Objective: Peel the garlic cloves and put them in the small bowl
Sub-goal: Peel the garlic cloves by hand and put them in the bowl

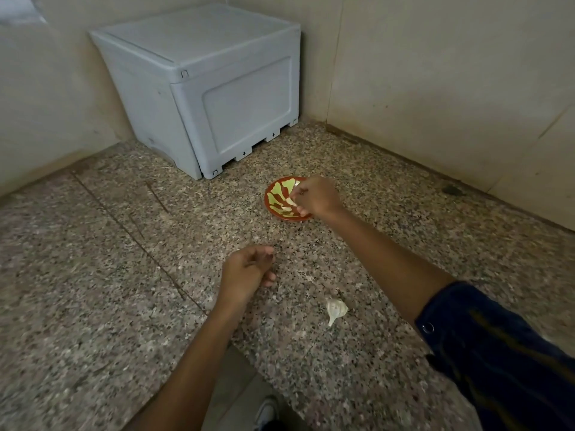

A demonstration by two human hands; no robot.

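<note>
One small bowl (273, 199), red-rimmed with green petal pattern, sits right of frame centre on the speckled granite counter (93, 275). Two peeled garlic cloves show inside: one lying (283, 209), one (291, 201) pinched in my right hand (317, 199) over the bowl. One partial garlic bulb (336, 309) lies lower centre. My left hand (247, 272) hovers, fingers loosely curled, holding nothing visible. One grey plastic crate (217, 88) stands upper centre.

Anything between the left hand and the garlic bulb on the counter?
Nothing visible. The left hand hovers over bare counter, and the garlic bulb lies to its right, nearer the camera, with only open granite between them.
</note>
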